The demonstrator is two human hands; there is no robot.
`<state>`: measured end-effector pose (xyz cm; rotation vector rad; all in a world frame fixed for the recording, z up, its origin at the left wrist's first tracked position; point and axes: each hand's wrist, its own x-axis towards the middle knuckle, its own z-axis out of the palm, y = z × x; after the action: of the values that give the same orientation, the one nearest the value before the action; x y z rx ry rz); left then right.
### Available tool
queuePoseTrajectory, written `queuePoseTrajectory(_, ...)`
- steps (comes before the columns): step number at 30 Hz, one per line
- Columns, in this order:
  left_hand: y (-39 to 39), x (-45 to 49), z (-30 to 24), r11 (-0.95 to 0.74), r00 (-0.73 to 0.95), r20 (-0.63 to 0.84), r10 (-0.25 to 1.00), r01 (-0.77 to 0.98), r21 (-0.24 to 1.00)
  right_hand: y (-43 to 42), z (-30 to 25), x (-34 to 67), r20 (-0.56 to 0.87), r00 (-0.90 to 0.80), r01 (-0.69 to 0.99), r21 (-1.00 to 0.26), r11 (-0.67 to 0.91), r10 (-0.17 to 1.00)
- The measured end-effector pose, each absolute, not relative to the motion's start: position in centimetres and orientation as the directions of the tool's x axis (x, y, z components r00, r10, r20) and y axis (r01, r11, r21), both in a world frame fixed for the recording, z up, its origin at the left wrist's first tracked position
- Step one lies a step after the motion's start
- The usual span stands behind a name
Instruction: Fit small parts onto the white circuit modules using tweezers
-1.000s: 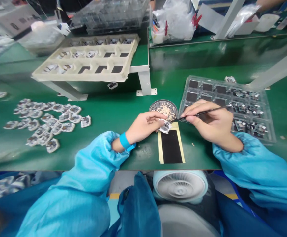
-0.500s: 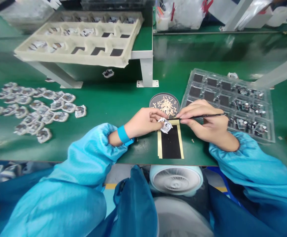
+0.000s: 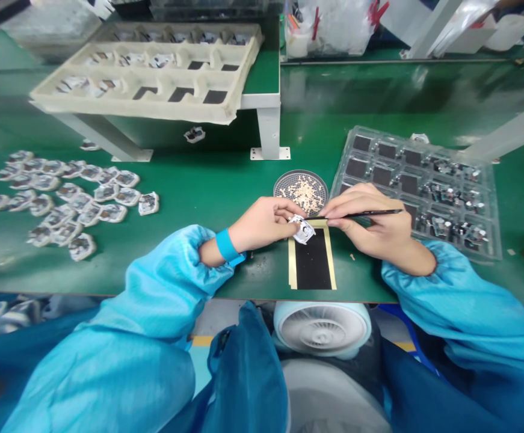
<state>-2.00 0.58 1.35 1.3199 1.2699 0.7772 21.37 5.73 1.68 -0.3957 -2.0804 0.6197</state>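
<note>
My left hand (image 3: pixel 264 224) pinches a small white-edged part (image 3: pixel 302 229) over the top of a black pad with a yellow border (image 3: pixel 312 264). My right hand (image 3: pixel 370 225) grips black tweezers (image 3: pixel 365 213), their tip pointing left at the part. Just behind the hands sits a round grey mesh dish (image 3: pixel 307 189) with several tiny pale pieces. Both arms are in blue sleeves, and a blue band is on my left wrist.
A clear blister tray (image 3: pixel 417 186) with dark pockets and assembled parts lies at the right. Several loose parts (image 3: pixel 70 201) lie spread at the left. A cream compartment tray (image 3: pixel 153 75) rests on a raised white stand behind. A round white fan (image 3: pixel 321 328) sits below the table edge.
The camera view shifted down a little over the first half second. Both hands stay together over the pad, still holding the part and the tweezers.
</note>
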Motion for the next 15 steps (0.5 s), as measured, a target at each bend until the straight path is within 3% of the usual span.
queuePoseTrajectory(15, 0.51, -2.0, 1.94, 0.195, 0.205, -0.245, 0.947, 0.236, 0.952, 5.43, 2.38, 21.51, 0.7, -0.516, 0.061, -0.545, 0.836, 0.494)
